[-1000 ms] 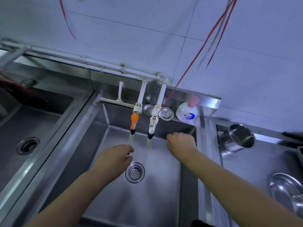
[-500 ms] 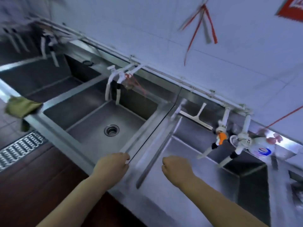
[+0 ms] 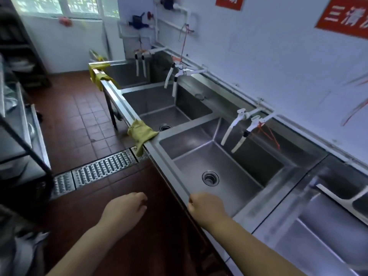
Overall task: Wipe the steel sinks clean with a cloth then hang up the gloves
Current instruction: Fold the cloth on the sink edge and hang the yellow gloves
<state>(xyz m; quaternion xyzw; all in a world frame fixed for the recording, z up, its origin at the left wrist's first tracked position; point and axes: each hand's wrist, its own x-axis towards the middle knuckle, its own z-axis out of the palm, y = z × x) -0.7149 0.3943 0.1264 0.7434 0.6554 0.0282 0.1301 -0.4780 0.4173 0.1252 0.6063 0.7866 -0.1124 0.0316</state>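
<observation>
At six o'clock your left hand (image 3: 124,209) and right hand (image 3: 206,208) hang loosely curled, seemingly holding nothing; glove (image 3: 141,134) at eleven on the sink (image 3: 169,168) rim

The near sink (image 3: 215,156) lies open from above; two white taps (image 3: 237,132) hang over its back half, red string (image 3: 268,134) trailing beside them. A yellow cloth (image 3: 142,133) drapes the front rim at the divider to the next sink (image 3: 159,104), more cloths (image 3: 99,74) on the far rim. The tiled floor (image 3: 79,120) between sinks and rack (image 3: 18,116) is passable.
</observation>
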